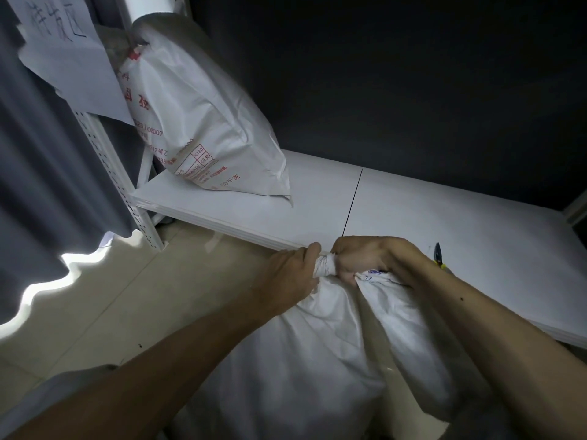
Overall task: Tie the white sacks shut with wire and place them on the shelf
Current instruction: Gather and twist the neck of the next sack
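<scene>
A wide, flat white shelf board (413, 217) runs across the middle of the view, carried at its left end by a white perforated metal upright (127, 192). In front of it, on the pale glossy tiled floor (111, 296), stands a plain white woven sack (301, 360), full and rounded, with its top at the shelf's front edge. A second white woven sack with red print (197, 122) stands on the shelf's left end, leaning against the upright. A grey pleated curtain (47, 154) hangs at the far left, and a white paper sheet with handwriting (63, 58) overlaps it.

The left hand (286, 274) and the right hand (365, 258) meet at the plain sack's gathered, twisted neck (325, 265), the fingers of both curled tightly round it. A small dark-tipped tool with a yellow part (438, 254) lies on the shelf just behind the right wrist, mostly hidden.
</scene>
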`<state>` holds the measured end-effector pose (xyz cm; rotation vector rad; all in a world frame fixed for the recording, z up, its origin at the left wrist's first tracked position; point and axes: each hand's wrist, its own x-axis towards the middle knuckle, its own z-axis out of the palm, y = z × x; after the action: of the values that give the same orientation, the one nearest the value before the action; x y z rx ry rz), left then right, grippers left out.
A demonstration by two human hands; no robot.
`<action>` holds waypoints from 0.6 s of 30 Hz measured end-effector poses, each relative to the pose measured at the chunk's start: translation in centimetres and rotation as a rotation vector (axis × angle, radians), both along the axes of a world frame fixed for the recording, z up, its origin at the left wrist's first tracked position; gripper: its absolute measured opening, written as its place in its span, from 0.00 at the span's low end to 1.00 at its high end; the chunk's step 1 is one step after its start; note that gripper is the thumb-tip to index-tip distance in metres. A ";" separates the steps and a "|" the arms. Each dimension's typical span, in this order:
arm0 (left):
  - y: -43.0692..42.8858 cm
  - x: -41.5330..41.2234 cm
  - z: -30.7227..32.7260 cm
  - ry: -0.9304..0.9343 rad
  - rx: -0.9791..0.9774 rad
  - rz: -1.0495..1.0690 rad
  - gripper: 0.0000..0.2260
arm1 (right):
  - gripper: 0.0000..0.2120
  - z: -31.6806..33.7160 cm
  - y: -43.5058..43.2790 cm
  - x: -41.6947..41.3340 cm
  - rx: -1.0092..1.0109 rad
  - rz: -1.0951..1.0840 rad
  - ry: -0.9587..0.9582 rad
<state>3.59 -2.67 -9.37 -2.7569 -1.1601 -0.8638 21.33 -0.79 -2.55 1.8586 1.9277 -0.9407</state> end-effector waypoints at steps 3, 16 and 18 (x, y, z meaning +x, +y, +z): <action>0.0 0.3 0.0 -0.001 0.087 -0.037 0.22 | 0.34 -1.7 1.4 1.7 -0.035 0.033 -0.021; 0.0 0.4 1.6 -0.308 -0.448 -0.178 0.13 | 0.34 0.7 -4.4 -0.1 0.877 0.357 -0.395; 0.2 0.0 2.4 -0.372 -0.611 -0.122 0.15 | 0.31 -0.1 -5.0 0.2 1.167 0.458 -0.380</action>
<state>3.56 -2.47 -6.94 -3.2654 -1.5482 -1.2585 21.56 -5.82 -2.65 1.6489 2.6534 0.8111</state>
